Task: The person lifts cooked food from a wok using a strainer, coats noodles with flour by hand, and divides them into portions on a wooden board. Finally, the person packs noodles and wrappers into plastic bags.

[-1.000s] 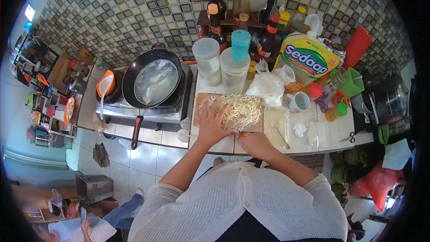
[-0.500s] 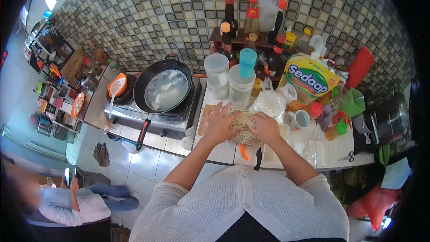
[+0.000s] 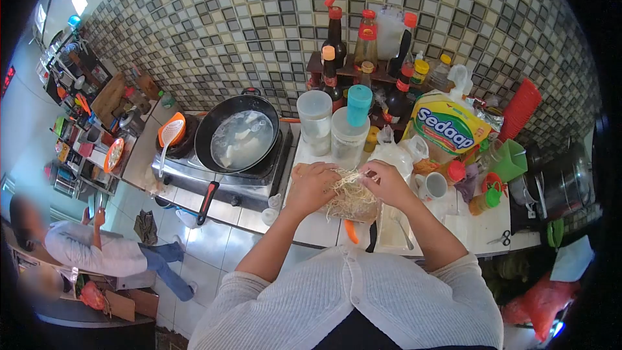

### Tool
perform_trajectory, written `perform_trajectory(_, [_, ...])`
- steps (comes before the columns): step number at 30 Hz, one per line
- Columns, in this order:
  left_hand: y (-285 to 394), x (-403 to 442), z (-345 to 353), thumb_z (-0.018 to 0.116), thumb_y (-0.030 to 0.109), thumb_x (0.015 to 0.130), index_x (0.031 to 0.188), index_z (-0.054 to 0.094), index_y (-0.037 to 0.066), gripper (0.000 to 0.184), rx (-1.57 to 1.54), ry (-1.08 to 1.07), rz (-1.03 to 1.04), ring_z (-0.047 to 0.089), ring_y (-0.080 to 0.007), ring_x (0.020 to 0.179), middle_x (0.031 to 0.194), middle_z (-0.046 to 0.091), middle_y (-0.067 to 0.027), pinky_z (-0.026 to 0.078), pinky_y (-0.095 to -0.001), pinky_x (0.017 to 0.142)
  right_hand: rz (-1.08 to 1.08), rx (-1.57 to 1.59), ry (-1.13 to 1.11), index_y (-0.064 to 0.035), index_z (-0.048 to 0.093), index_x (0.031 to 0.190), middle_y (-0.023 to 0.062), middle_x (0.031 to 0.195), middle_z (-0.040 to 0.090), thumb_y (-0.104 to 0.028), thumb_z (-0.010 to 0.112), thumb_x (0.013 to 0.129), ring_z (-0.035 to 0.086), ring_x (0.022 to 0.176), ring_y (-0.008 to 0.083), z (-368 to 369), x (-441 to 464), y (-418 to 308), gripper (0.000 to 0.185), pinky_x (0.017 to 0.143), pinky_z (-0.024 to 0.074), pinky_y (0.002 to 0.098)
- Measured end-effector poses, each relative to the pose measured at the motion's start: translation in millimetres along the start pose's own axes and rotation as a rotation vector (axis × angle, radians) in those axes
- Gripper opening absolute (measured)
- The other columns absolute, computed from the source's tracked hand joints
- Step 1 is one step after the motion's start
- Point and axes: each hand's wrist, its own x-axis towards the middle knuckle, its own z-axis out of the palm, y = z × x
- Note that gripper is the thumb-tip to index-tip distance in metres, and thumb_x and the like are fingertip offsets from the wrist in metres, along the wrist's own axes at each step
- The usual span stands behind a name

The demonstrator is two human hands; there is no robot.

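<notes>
A heap of thin pale strands (image 3: 353, 199), possibly shredded vegetable or bean sprouts, lies on a brown cutting board (image 3: 300, 170). My left hand (image 3: 314, 188) is curled over the left side of the heap, its fingers closed on strands. My right hand (image 3: 387, 185) pinches some strands at the upper right of the heap. Its fingertips partly cover what they hold. An orange piece (image 3: 351, 231), likely a utensil handle, and a black handle (image 3: 372, 236) stick out at the counter's front edge. To their right lies a tray (image 3: 391, 236) with a spoon (image 3: 404, 230).
A black frying pan (image 3: 205, 146) with white pieces in liquid sits on the stove (image 3: 181, 172); its handle (image 3: 207, 202) points toward me. An orange strainer (image 3: 171, 131), jars (image 3: 315, 123), a Sedaap bag (image 3: 447, 120), a mug (image 3: 433, 186) and scissors (image 3: 500, 238) surround the board. Another person (image 3: 97, 246) is at left.
My left hand has drawn its spread fingers together. My right hand has risen slightly with strands in its pinch. The spoon now shows on the tray. The other person now stands more upright.
</notes>
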Motion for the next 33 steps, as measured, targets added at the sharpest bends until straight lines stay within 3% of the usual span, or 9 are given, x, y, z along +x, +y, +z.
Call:
perform_trajectory(3, [8.0, 4.4, -10.8, 0.074, 0.025, 0.069, 0.103, 0.067, 0.020, 0.035, -0.051, -0.010, -0.008, 0.055, -0.0180, 0.114, 0.121, 0.063, 0.0030, 0.025, -0.0465, 0.101, 0.125, 0.113, -0.080, -0.0028, 0.060, 0.103, 0.0092, 0.085, 0.065, -0.015, 0.066, 0.086, 0.063, 0.077, 0.0194, -4.4, 6.1, -15.0, 0.022, 0.073, 0.0501, 0.0308])
perform_trajectory(5, [13.7, 7.9, -20.7, 0.074, 0.037, 0.073, 0.117, 0.061, 0.016, 0.050, -0.238, -0.125, -0.036, 0.051, -0.0220, 0.122, 0.127, 0.059, -0.0017, 0.021, -0.0532, 0.105, 0.123, 0.156, -0.072, -0.0027, 0.060, 0.103, 0.0084, 0.086, 0.065, -0.015, 0.066, 0.088, 0.062, 0.077, 0.0176, -3.7, 10.0, -18.0, 0.021, 0.072, 0.0499, 0.0305])
perform_trajectory(11, [17.4, 14.0, -15.1, 0.075, 0.045, 0.074, 0.123, 0.057, 0.009, 0.063, -0.263, -0.183, -0.027, 0.055, -0.0283, 0.116, 0.120, 0.062, -0.0116, 0.026, -0.0501, 0.103, 0.120, 0.316, -0.020, -0.0026, 0.060, 0.104, 0.0066, 0.085, 0.065, -0.015, 0.066, 0.089, 0.062, 0.074, 0.0138, 0.2, 16.9, -20.3, 0.020, 0.070, 0.0500, 0.0290])
perform_trajectory(15, [17.1, 18.7, 2.5, 0.077, 0.045, 0.073, 0.120, 0.059, 0.008, 0.063, -0.194, -0.180, -0.004, 0.058, -0.0294, 0.112, 0.116, 0.064, -0.0132, 0.028, -0.0494, 0.101, 0.111, 0.261, -0.042, -0.0021, 0.062, 0.103, 0.0077, 0.084, 0.067, -0.014, 0.067, 0.089, 0.063, 0.073, 0.0143, -3.9, 21.3, -30.1, 0.019, 0.070, 0.0510, 0.0287])
perform_trajectory(17, [14.7, 23.9, 11.0, 0.078, 0.045, 0.072, 0.114, 0.063, 0.009, 0.058, -0.234, -0.185, -0.096, 0.060, -0.0297, 0.105, 0.109, 0.066, -0.0129, 0.030, -0.0484, 0.098, 0.107, 0.233, -0.025, -0.0019, 0.062, 0.102, 0.0084, 0.084, 0.068, -0.014, 0.067, 0.088, 0.064, 0.074, 0.0146, -7.2, 23.2, -39.7, 0.019, 0.070, 0.0514, 0.0288])
perform_trajectory(23, [20.7, 33.4, 0.8, 0.079, 0.043, 0.072, 0.101, 0.069, 0.013, 0.043, -0.320, -0.116, -0.092, 0.063, -0.0282, 0.094, 0.094, 0.070, -0.0104, 0.033, -0.0441, 0.089, 0.061, 0.190, 0.036, -0.0015, 0.063, 0.103, 0.0098, 0.085, 0.069, -0.013, 0.066, 0.088, 0.066, 0.075, 0.0156, -17.5, 28.5, -52.5, 0.019, 0.070, 0.0524, 0.0290])
perform_trajectory(26, [13.7, 34.1, 4.2, 0.079, 0.042, 0.072, 0.100, 0.070, 0.013, 0.041, -0.333, -0.185, -0.128, 0.065, -0.0284, 0.089, 0.090, 0.071, -0.0104, 0.032, -0.0433, 0.088, 0.056, 0.191, 0.050, -0.0020, 0.064, 0.104, 0.0101, 0.086, 0.069, -0.013, 0.065, 0.088, 0.067, 0.076, 0.0159, -23.8, 29.0, -56.5, 0.019, 0.071, 0.0527, 0.0290])
perform_trajectory(33, [9.0, 34.1, 8.9, 0.078, 0.036, 0.073, 0.098, 0.071, 0.012, 0.035, -0.364, -0.116, -0.112, 0.065, -0.0308, 0.088, 0.088, 0.070, -0.0113, 0.037, -0.0435, 0.087, 0.068, 0.158, -0.018, -0.0028, 0.063, 0.110, 0.0110, 0.089, 0.069, -0.014, 0.065, 0.088, 0.067, 0.078, 0.0172, -28.0, 33.4, -51.4, 0.025, 0.073, 0.0534, 0.0305])
